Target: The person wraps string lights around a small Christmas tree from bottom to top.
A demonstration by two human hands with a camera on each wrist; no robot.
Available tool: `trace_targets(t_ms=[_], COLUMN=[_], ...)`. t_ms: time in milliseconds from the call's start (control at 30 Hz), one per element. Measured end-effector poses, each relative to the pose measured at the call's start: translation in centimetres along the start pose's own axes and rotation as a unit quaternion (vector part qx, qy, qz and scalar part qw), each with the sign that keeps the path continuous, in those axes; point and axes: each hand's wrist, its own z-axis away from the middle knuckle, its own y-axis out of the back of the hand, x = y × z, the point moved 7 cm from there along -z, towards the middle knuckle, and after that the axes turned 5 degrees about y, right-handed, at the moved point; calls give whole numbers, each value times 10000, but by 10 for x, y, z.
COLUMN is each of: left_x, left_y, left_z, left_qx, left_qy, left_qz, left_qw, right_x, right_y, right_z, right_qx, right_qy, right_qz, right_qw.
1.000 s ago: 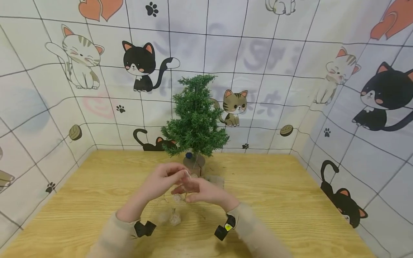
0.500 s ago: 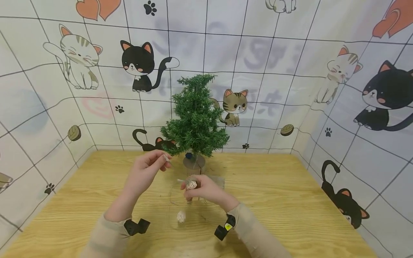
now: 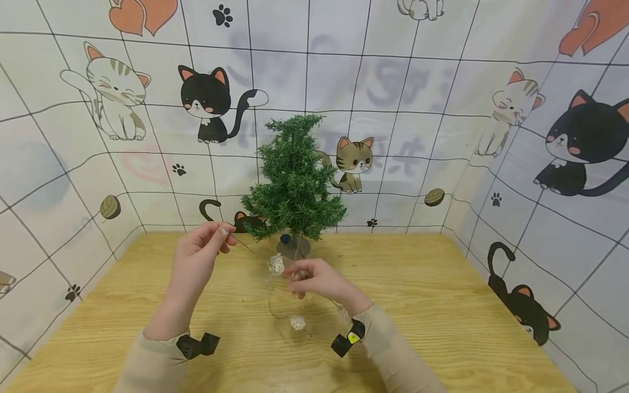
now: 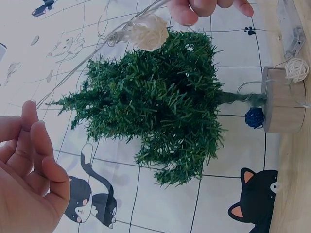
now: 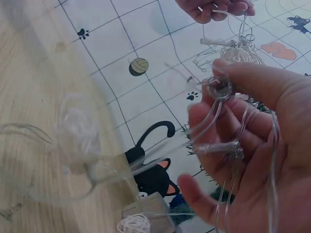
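Observation:
My left hand (image 3: 196,259) pinches one end of a thin clear string-light wire (image 4: 77,69) between thumb and fingertips, left of the small artificial tree (image 3: 295,185). The wire runs across to my right hand (image 3: 321,285), whose curled fingers and thumb hold a bunch of looped wire. Between the hands hangs a white wicker ball (image 3: 277,265). Below my right hand is another white ball (image 3: 297,322). In the right wrist view, clear wires cross the palm, and a blurred white ball (image 5: 77,131) hangs beside them.
The tree's round wooden base (image 4: 289,114) stands on the wood-grain table (image 3: 417,305), with a blue ball (image 4: 254,117) beside its trunk. A clear battery box (image 4: 291,29) lies close by with a white ball (image 4: 297,70). A cat-print cloth (image 3: 393,98) encloses the table.
My left hand has moved left, away from my right hand, drawing the wire out. A white ball now hangs between them. My right hand has stayed near the middle.

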Motion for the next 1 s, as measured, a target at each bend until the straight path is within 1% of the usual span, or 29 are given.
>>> trace_targets(t_ms=[100,167,267,333,433,500,533,600,667,733,767,800,833,867,900,933,967,1000], left_x=[2,3,6,8,11,12,11,9,6,2,-1,-6,-11,-18,-25,-33,-43,-52], left_y=[-1,2,16,31,55,71,79,95,109,120,125,129,133,136,138,140,141,141], left_z=[-1,-1,0,0,1,0,0,1,0,0,-1,-3,-5,-7,-9,-12,-14,-16], left_qx=[51,243,773,1217,1759,2030,2144,2382,2593,2738,2777,2764,2648,2452,2227,1966,1657,1337], left_qy=[-34,-39,-36,-32,-64,-169,-218,-331,-344,-225,-121,90,314,537,799,1045,1258,1438], left_qz=[-125,-119,-51,226,851,1390,1595,1852,2020,2033,1966,1872,1709,1474,1060,602,84,-446], left_qw=[9999,9996,9970,9923,9807,9691,9634,9528,9438,9398,9403,9426,9485,9567,9658,9730,9781,9795], right_x=[1,2,6,9,16,20,22,25,26,25,24,24,23,21,20,20,19,19], right_y=[6,10,16,20,27,32,34,38,42,47,50,53,56,59,61,63,64,65], right_z=[1,1,2,3,5,7,7,8,9,10,11,11,12,12,12,12,13,13], right_qx=[61,117,181,241,333,405,432,462,503,547,578,624,674,728,795,851,904,936], right_qy=[-52,-95,-90,-72,-172,-306,-358,-479,-516,-490,-506,-543,-536,-524,-527,-545,-580,-593], right_qz=[368,815,1379,1737,1963,2032,1964,1842,1773,1780,1800,1847,1848,1837,1847,1819,1793,1811], right_qw=[9993,9966,9902,9845,9798,9778,9789,9806,9815,9813,9807,9793,9790,9789,9782,9781,9779,9772])
